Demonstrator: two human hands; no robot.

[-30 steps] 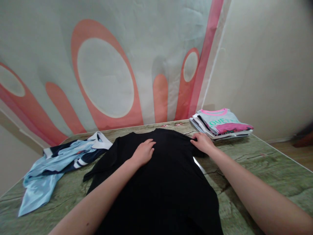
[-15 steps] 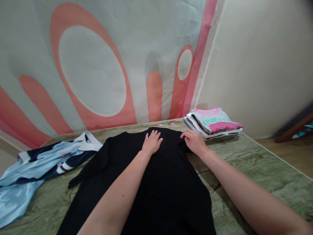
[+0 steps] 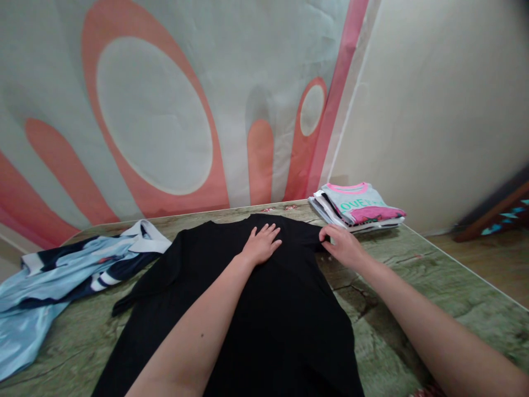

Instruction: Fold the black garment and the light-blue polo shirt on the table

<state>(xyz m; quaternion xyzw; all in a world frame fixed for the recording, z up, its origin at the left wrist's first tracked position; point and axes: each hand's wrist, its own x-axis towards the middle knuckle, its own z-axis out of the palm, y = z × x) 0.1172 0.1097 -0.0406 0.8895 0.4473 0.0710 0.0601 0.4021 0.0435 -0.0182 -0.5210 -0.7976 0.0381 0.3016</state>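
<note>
A black T-shirt (image 3: 285, 309) lies spread on the table, its neckline toward the wall and its left-hand sleeve angled down and outward. My left hand (image 3: 262, 244) rests flat on its upper chest, fingers spread. At the right, my right hand (image 3: 341, 245) pinches the end of the other sleeve between thumb and fingers, and that sleeve stretches out sideways from the shoulder. The shirt's lower hem is out of view, and my left forearm covers part of its front.
A stack of folded clothes (image 3: 359, 207), a grey and pink top uppermost, stands just beyond my right hand. On the left lies a crumpled light-blue and navy collared shirt (image 3: 78, 275). The wood-patterned table (image 3: 446, 298) meets a wall (image 3: 243, 71) at its back.
My right hand has moved outward to the right, drawing the sleeve of the black T-shirt out straighter. My left hand has shifted slightly right and stays flat on the shirt.
</note>
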